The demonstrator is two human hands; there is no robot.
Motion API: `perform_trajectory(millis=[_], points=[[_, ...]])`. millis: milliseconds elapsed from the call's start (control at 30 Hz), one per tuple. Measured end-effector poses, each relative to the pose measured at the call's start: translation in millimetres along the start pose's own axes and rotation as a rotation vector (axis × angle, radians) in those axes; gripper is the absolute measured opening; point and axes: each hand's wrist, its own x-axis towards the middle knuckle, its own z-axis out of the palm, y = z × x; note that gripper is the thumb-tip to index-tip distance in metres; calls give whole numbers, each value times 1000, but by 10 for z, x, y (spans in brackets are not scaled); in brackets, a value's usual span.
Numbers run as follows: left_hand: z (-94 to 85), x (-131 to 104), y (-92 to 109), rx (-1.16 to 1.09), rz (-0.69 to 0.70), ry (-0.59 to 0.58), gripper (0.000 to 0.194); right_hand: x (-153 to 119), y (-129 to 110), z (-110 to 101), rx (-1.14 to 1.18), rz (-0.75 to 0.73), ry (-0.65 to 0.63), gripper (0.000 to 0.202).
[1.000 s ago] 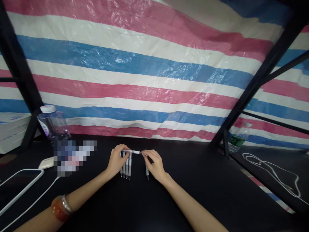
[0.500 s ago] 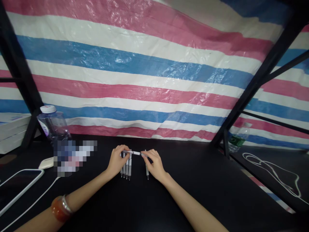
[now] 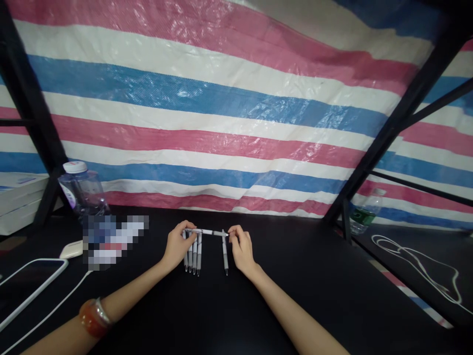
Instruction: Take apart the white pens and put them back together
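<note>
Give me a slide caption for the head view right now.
Left hand holds a pen crosswise over a row of pens, right hand beside the held pen's tip.

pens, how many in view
6: one pen held in the left hand, four pens in a row below, a lone pen near the right hand; more could be hidden.

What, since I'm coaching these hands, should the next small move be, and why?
Perhaps pinch the tip end of the crosswise white-and-grey pen with the right hand: the left hand grips its other end, and the right fingers are right by the tip, contact unclear.
</note>
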Motion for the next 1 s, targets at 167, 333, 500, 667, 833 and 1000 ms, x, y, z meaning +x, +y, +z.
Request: perform_trajectory(millis=[167, 333, 500, 667, 833, 1000], points=[[-5, 3, 9, -45, -39, 20, 9, 11, 27, 12, 24, 14, -17, 21], [-6, -3, 42, -44, -32, 23, 8, 12, 17, 24, 34, 9, -8, 19], [-16, -3, 68, -46, -18, 6, 9, 10, 7, 21, 42, 4, -18, 23], [-17, -6, 69, -30, -4, -14, 9, 17, 21, 32, 81, 47, 4, 23], [3, -20, 53, 16, 49, -22, 8, 20, 69, 59, 144, 49, 6, 25], [12, -29, 41, 30, 77, -19, 5, 35, 84, 76, 128, 50, -22, 31]])
